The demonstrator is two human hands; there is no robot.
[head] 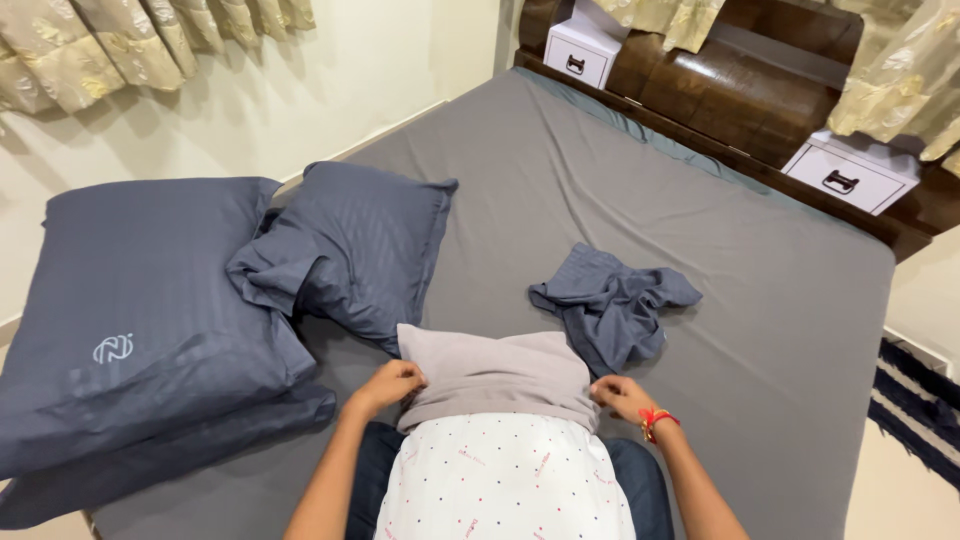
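Observation:
A white pillow with small coloured dots (pixel 505 480) lies on my lap, its far end inside a light grey pillowcase (pixel 495 372). My left hand (pixel 388 385) grips the left edge of the pillowcase's opening. My right hand (pixel 622 397), with a red thread band at the wrist, grips the right edge. A crumpled dark blue-grey pillowcase (pixel 612 305) lies on the grey bed sheet (pixel 620 190) just beyond my right hand.
Two large dark blue pillows (pixel 140 320) are stacked at the left, with a smaller dark blue pillow (pixel 360 250) leaning beside them. A wooden headboard (pixel 740 90) with two white boxes (pixel 850 172) runs along the far side. A striped rug (pixel 915 405) lies at the right.

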